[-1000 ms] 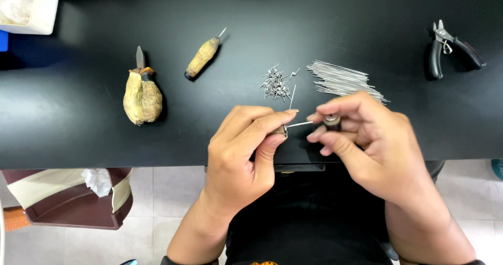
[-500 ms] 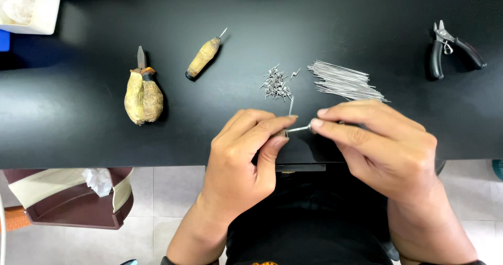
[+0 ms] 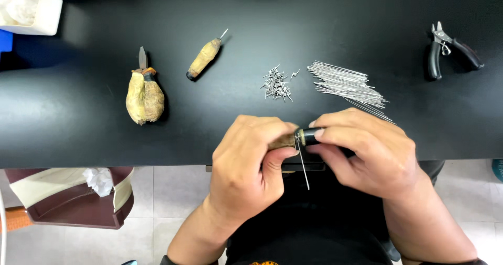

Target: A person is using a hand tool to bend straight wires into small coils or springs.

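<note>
My left hand (image 3: 246, 165) and my right hand (image 3: 367, 152) meet at the near edge of the black table (image 3: 251, 45). Between them they hold a small hand tool (image 3: 301, 137) with a brownish handle in the left fingers and a black end under the right fingertips. A thin metal wire (image 3: 303, 168) hangs down from the tool, over the table's edge. Just beyond my right hand lies a bundle of straight thin wires (image 3: 346, 84), and to its left a small heap of short bent wire pieces (image 3: 276, 84).
Two tools with wrapped yellowish handles lie on the left: a fat one (image 3: 144, 97) and a slim one (image 3: 205, 56). Black pliers (image 3: 445, 50) rest at the far right. A white bin (image 3: 29, 8) stands at the far left corner. Below the table is a brown bin (image 3: 68, 199).
The wire, held level between both hands before, now points down from the tool. My right hand has turned the tool's black end and both hands shifted slightly right.
</note>
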